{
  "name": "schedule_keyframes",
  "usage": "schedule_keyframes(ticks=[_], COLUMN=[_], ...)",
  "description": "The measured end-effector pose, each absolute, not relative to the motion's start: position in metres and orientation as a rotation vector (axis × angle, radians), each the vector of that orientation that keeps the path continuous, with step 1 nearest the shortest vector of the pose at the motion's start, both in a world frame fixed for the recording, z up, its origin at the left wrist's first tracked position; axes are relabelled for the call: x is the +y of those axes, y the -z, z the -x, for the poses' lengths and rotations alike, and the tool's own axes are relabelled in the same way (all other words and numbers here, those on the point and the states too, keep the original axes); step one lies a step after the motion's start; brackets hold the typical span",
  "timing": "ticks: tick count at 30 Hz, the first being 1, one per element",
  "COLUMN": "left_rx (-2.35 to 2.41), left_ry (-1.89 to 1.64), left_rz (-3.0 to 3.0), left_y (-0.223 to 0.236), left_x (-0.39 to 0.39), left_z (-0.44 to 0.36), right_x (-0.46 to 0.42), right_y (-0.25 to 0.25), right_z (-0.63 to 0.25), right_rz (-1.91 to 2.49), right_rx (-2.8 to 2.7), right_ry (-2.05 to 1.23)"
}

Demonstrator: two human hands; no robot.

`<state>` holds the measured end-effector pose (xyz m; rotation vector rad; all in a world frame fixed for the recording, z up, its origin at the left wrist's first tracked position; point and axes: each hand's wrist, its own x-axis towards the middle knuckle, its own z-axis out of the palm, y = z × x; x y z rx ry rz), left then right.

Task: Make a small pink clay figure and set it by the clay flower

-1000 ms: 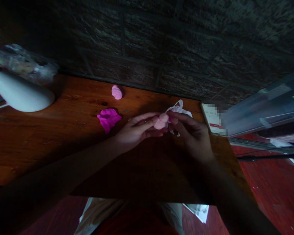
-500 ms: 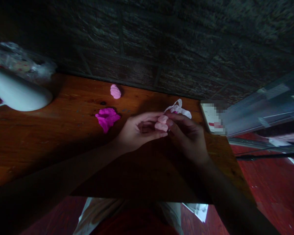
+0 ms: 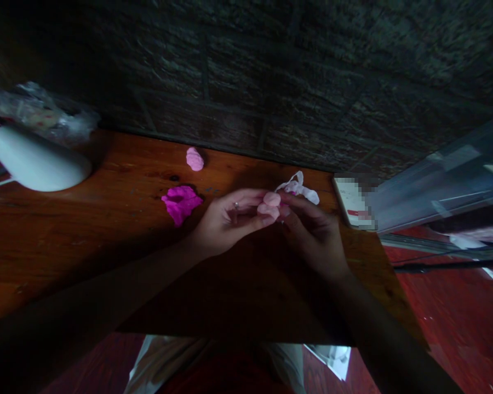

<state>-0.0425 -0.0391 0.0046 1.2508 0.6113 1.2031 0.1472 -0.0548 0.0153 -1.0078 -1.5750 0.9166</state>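
Between my two hands, above the wooden table [image 3: 119,219], is a light pink clay piece [image 3: 270,204] with rounded, petal-like lobes. My left hand [image 3: 232,221] pinches it from the left between thumb and fingers, and a ring shows on one finger. From the right, my right hand [image 3: 312,227] closes thumb and fingertips on its edge; its fingertips are partly hidden. Just behind my right hand lies a crumpled white wrapper [image 3: 306,191] with a bit of bright pink in it. A bright magenta clay sheet [image 3: 181,203] and a pale pink clay lump [image 3: 194,158] rest left of my hands.
A white lamp-like object [image 3: 45,161] stands at the left, beside a clear plastic bag [image 3: 53,117]. A dark stone wall [image 3: 230,93] runs along the back. At the right are a white box [image 3: 351,200], partly blurred out, and a translucent panel [image 3: 435,180].
The view has shifted slightly, so the table things sit a little lower. My right fingers have drawn slightly away from the front of the pink clay piece, showing more of its lobes.
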Motion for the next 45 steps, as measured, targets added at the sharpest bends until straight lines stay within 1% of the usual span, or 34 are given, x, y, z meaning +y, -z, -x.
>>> schedule_keyframes(ticks=[6, 12, 14, 18, 29, 37, 42, 45], left_rx=[0.638, 0.572, 0.542, 0.521, 0.465, 0.471, 0.504, 0.464], left_ry=[-1.231, -1.253, -1.249, -1.232, -1.096, -1.024, -0.994, -0.965], left_rz=[-1.211, -1.277, -1.313, -1.313, -1.117, -1.08, -1.072, -0.985], left_y=[-0.004, 0.0, 0.002, 0.003, -0.001, -0.004, -0.005, -0.007], left_x=[-0.041, -0.037, -0.036, -0.035, -0.039, -0.039, -0.039, -0.039], left_z=[0.04, 0.041, 0.044, 0.046, 0.044, 0.046, 0.047, 0.046], right_x=[-0.054, -0.055, -0.055, -0.054, -0.048, -0.047, -0.048, -0.047], right_y=[-0.01, -0.016, -0.017, -0.017, -0.018, -0.015, -0.015, -0.018], right_z=[-0.146, -0.146, -0.149, -0.155, -0.158, -0.161, -0.16, -0.162], right_rz=[1.007, 0.996, 1.01, 1.019, 0.921, 0.916, 0.933, 0.942], right_rx=[-1.582, -1.707, -1.699, -1.638, -1.643, -1.589, -1.593, -1.602], right_ry=[-0.855, -0.624, -0.6, -0.714, -0.883, -0.937, -0.877, -0.935])
